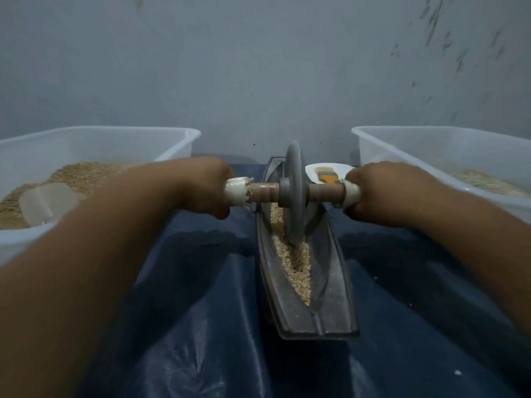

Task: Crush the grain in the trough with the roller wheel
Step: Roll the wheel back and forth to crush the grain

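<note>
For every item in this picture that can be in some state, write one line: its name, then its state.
left hand: grips axle end
right hand: grips other axle end
roller wheel: upright in trough
trough: holds grain
grain: mostly whole
left tub: holds meal, scoop
right tub: partly filled

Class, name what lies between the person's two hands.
In the head view, the roller wheel on its axle, standing in the trough, lies between the left hand and right hand.

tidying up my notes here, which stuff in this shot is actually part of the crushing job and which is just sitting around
In use:
roller wheel
trough
grain
left hand and right hand, each gripping a handle end

Lying about:
left tub with scoop
right tub
plate with brush
</note>
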The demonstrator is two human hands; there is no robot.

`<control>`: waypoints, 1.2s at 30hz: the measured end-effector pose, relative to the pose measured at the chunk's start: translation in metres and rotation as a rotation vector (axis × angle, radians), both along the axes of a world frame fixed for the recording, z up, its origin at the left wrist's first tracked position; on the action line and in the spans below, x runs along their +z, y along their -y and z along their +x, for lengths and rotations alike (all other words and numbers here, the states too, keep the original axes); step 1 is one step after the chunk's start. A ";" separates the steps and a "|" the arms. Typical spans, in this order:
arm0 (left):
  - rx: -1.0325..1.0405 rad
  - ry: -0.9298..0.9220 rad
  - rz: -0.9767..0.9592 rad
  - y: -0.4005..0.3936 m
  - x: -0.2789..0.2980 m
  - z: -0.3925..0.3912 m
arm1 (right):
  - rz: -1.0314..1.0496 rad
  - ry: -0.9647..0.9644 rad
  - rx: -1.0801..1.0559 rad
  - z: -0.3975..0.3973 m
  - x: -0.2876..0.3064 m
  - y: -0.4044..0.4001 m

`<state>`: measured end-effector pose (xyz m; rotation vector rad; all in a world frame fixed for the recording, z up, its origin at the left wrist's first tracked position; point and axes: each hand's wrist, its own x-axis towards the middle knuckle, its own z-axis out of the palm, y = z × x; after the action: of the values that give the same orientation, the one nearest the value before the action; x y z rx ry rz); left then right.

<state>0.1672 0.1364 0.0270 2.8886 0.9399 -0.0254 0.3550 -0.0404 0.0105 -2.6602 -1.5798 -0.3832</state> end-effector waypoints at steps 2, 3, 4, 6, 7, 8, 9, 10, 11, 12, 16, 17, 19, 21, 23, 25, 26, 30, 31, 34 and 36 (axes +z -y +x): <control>0.001 -0.094 -0.062 0.002 0.005 -0.003 | -0.083 -0.097 0.012 0.002 0.006 0.002; -0.002 -0.165 -0.095 0.004 0.010 -0.005 | -0.157 -0.204 0.010 0.003 0.011 0.007; -0.010 -0.227 -0.120 0.005 0.014 -0.008 | -0.233 -0.323 0.003 0.002 0.017 0.013; -0.032 -0.283 -0.145 0.007 0.018 -0.011 | -0.349 -0.499 -0.014 -0.003 0.025 0.025; -0.037 -0.278 -0.140 0.007 0.019 -0.012 | -0.368 -0.529 -0.021 -0.004 0.026 0.028; -0.038 -0.256 -0.126 0.007 0.017 -0.011 | -0.354 -0.517 -0.031 -0.005 0.024 0.027; -0.031 -0.217 -0.103 0.006 0.015 -0.009 | -0.305 -0.451 -0.036 -0.004 0.019 0.023; -0.021 -0.158 -0.072 0.004 0.011 -0.007 | -0.226 -0.343 -0.030 -0.001 0.012 0.018; -0.010 -0.091 -0.028 0.002 0.007 -0.004 | -0.132 -0.219 -0.018 0.000 0.006 0.013; -0.001 -0.027 0.022 0.000 0.004 -0.002 | -0.044 -0.101 -0.007 0.002 0.000 0.008; 0.012 -0.073 -0.022 -0.002 0.003 -0.006 | -0.014 -0.016 0.042 0.004 0.000 0.007; 0.005 -0.142 -0.067 -0.001 0.007 -0.009 | -0.095 -0.097 0.051 0.003 0.006 0.011; -0.023 -0.240 -0.128 0.003 0.017 -0.014 | -0.268 -0.332 0.025 -0.001 0.018 0.021; -0.044 -0.281 -0.169 0.006 0.023 -0.018 | -0.382 -0.495 -0.012 -0.008 0.027 0.030; -0.041 -0.267 -0.150 0.007 0.021 -0.017 | -0.386 -0.477 -0.034 -0.010 0.025 0.030; -0.014 -0.170 -0.078 0.004 0.013 -0.012 | -0.250 -0.257 -0.028 -0.008 0.012 0.020; 0.002 -0.111 -0.034 0.003 0.008 -0.009 | -0.152 -0.121 -0.018 -0.006 0.004 0.013; 0.034 -0.043 0.022 -0.001 0.001 -0.006 | 0.026 0.045 0.037 0.001 -0.003 0.003; 0.026 -0.091 -0.005 -0.001 0.004 -0.008 | -0.045 -0.043 0.043 0.003 0.002 0.005; -0.016 -0.265 -0.076 0.006 0.020 -0.015 | -0.299 -0.396 0.021 0.000 0.021 0.021; -0.043 -0.299 -0.091 0.010 0.026 -0.017 | -0.403 -0.566 0.010 -0.004 0.027 0.029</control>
<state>0.1503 0.1261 0.0534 2.8688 0.8911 -0.5016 0.3512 -0.0695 0.0372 -2.6542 -1.5917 0.7025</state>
